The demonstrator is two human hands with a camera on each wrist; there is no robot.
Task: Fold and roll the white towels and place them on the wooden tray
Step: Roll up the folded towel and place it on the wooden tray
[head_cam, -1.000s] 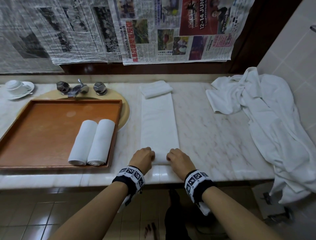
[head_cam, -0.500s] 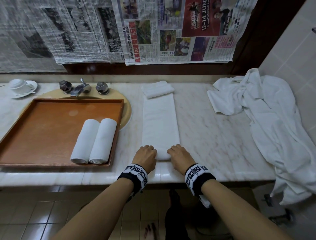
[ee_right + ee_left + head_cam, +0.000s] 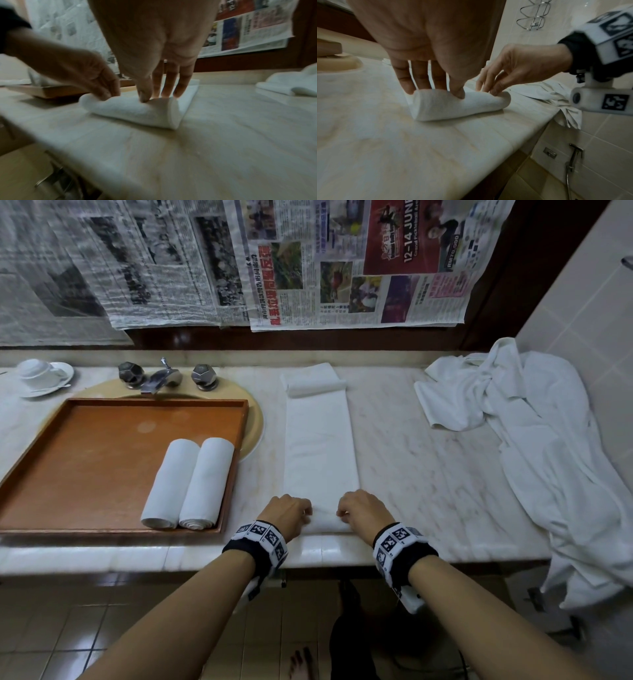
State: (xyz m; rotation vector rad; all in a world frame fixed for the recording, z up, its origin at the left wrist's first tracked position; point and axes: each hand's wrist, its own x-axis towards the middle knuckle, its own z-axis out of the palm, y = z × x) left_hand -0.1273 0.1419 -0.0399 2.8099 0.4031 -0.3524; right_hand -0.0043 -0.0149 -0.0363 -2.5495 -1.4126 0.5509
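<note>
Rolling step in hand: your left hand and right hand pinch the folded towel's near roll; next, roll evenly forward.

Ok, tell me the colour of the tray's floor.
Reddish-orange brown wood on the tray; clearest in the head view.

By my count: two rolled towels on one wooden tray; one folded towel under my two hands; one small folded towel; one cup, one saucer; two tap handles.
</note>
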